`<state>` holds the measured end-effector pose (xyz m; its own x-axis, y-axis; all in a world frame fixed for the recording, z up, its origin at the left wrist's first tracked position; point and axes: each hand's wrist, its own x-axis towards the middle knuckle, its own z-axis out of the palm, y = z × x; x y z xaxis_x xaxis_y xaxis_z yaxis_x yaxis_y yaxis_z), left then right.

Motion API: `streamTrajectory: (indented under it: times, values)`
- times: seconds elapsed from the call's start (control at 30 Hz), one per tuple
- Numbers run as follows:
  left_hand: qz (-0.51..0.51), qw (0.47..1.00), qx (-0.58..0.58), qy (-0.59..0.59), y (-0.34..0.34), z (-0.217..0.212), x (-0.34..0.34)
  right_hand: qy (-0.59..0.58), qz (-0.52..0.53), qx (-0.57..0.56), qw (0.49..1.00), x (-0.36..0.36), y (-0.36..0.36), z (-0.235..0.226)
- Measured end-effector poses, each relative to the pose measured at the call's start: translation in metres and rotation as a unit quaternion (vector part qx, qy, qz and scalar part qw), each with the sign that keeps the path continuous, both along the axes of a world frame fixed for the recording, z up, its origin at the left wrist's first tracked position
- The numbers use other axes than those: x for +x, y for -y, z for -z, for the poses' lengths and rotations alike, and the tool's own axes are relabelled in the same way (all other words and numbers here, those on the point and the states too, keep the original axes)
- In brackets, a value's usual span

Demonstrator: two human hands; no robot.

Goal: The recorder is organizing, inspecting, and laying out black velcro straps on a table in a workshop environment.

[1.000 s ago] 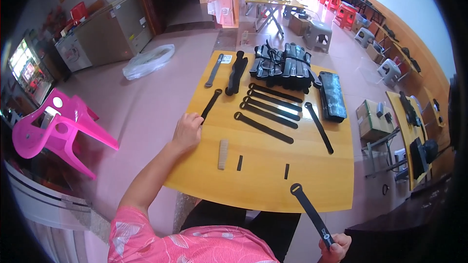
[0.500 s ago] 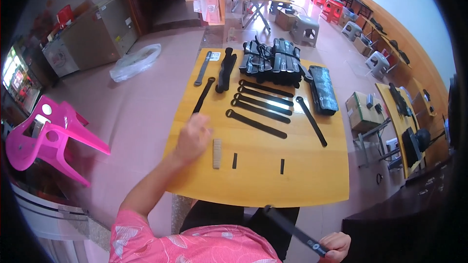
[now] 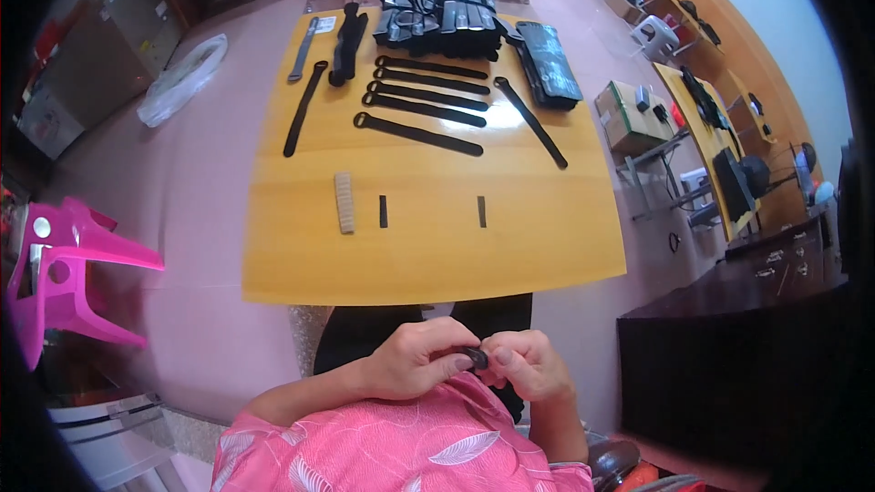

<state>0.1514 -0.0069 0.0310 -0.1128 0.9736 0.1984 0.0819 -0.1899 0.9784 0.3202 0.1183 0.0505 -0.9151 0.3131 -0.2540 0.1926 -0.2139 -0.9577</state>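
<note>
My left hand point(image 3: 415, 360) and my right hand point(image 3: 530, 366) meet in front of my pink shirt, below the near edge of the table. Between their fingers is a black strap point(image 3: 476, 358), pinched by both; most of it is hidden by the hands. On the wooden table point(image 3: 437, 264), several similar straps with a loop at one end lie in a row, the nearest strap point(image 3: 419, 134) among them. One strap point(image 3: 531, 123) slants at the right, another point(image 3: 305, 109) at the left. Two short black strips point(image 3: 384, 211) and a ribbed tan strip point(image 3: 344, 203) lie closer to me.
At the table's far side sit a heap of bundled straps point(image 3: 437, 23), a wrapped stack point(image 3: 550, 66), a folded black bundle point(image 3: 346, 46) and a grey strap point(image 3: 303, 53). A pink stool point(image 3: 77, 264) stands left; a dark cabinet point(image 3: 711, 383) stands right.
My left hand has come back from the table to my body. My right hand has moved left with the strap, and both hands now grip it. The view has tilted downward.
</note>
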Motion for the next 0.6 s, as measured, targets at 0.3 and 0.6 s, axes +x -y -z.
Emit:
streamTrajectory:
  times: [0.3,0.6]
  values:
    - [0.042,0.994,-0.062,0.075,0.005,0.012,0.004,0.036,0.011,-0.072,0.997,0.008,0.005,0.000]
    - [0.069,0.991,-0.063,0.091,0.003,0.023,-0.003,0.052,-0.030,-0.079,0.995,0.001,0.001,0.005]
